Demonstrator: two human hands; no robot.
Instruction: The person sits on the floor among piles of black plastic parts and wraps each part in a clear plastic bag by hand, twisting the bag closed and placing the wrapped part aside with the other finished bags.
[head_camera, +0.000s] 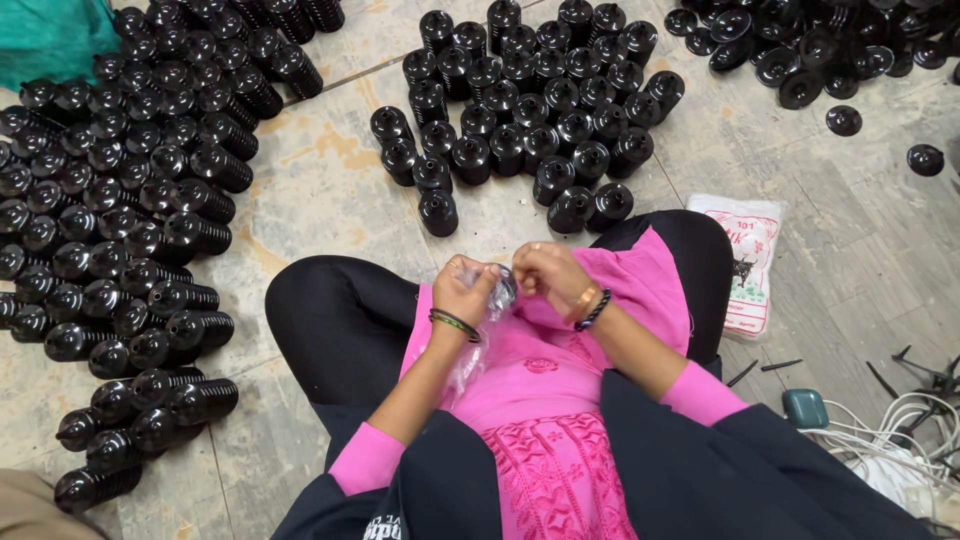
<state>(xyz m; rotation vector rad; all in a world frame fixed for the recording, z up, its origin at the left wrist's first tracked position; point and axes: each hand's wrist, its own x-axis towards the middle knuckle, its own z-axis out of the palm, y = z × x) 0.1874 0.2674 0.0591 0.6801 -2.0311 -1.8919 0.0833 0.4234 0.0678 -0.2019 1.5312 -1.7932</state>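
Over the lap, left hand (463, 287) and right hand (545, 275) pinch a clear plastic bag (478, 340) hanging lengthwise downward.

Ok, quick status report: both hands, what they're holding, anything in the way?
Left hand and right hand both pinching a clear plastic bag over the lap. Black ribbed parts standing on floor ahead, untouched. Nothing between the hands and the bag.

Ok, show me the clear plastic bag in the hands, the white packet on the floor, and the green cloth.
clear plastic bag (482, 335), head view, on the crinkled part hanging below the hands
white packet (752, 262), head view, on its middle
green cloth (50, 35), head view, on its folds
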